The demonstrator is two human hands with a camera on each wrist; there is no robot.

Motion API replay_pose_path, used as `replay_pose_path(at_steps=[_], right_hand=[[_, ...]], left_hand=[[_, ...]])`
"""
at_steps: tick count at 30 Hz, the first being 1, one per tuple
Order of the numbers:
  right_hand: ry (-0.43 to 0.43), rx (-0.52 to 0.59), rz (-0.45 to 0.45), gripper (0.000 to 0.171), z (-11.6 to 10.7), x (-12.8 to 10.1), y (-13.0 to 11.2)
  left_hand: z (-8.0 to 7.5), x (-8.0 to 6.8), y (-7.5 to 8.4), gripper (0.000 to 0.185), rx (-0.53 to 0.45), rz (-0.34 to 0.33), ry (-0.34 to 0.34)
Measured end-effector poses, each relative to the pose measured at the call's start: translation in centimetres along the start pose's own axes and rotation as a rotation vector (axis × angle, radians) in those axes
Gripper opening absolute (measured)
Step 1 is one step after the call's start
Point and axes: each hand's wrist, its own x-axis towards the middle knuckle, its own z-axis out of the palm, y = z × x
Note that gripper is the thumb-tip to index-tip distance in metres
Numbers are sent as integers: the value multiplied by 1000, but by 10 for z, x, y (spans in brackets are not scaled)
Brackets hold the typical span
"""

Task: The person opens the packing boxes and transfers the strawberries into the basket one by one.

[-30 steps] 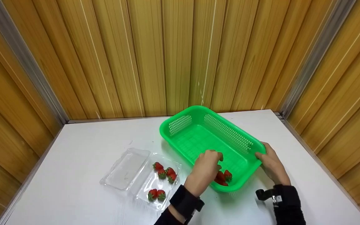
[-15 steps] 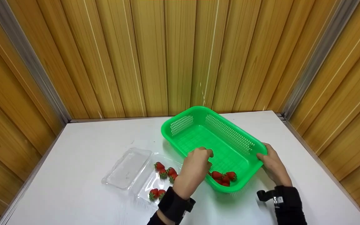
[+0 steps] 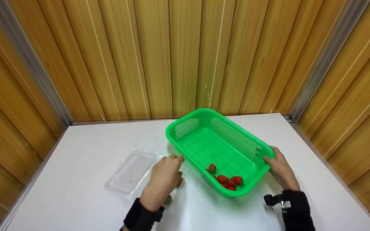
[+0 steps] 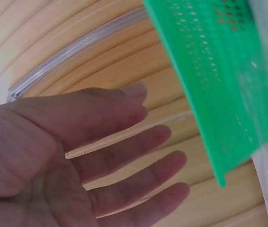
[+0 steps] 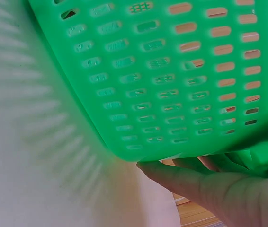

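My left hand (image 3: 163, 179) hovers over the clear plastic clamshell box (image 3: 131, 175), whose lid half lies open flat to the left. In the left wrist view that hand (image 4: 53, 165) has loosely extended fingers and holds nothing. It hides most of the box's fruit half; one strawberry (image 3: 180, 182) peeks out beside the fingers. My right hand (image 3: 281, 170) grips the near right end of the green basket (image 3: 215, 146), thumb over the rim. From the right wrist view, its fingers (image 5: 205, 187) lie under the slotted wall. Several strawberries (image 3: 222, 179) lie in the basket's near corner.
A white table (image 3: 85, 179) carries everything. Wood-patterned panel walls (image 3: 185, 57) enclose it at the back and both sides. The basket's far corner reaches close to the back wall.
My left hand has moved left from inside the basket to over the clamshell box. More strawberries now show in the basket. The right hand keeps its grip on the rim.
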Motion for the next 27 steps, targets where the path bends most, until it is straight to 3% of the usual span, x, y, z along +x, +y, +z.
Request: replay_pose_path(at_steps=[4, 8, 12, 15, 19, 22, 27], right_hand=[[0, 16, 6, 56, -1, 0, 0], [7, 30, 1, 55, -1, 0, -2], [12, 27, -2, 55, -2, -1, -2], [8, 26, 6, 57, -2, -1, -2], [2, 23, 12, 58, -1, -2, -1], [1, 15, 15, 59, 0, -2, 0], [0, 21, 8, 58, 1, -1, -1]], left_hand=[[6, -14, -23, 18, 32, -10, -48], [13, -25, -42, 22, 21, -39, -134], [21, -31, -53, 29, -19, -89, -225], [26, -34, -57, 25, -58, -89, -269], [33, -40, -60, 21, -75, -35, -272], [36, -45, -62, 22, -80, -7, -238], [40, -45, -64, 19, -80, -26, -236]])
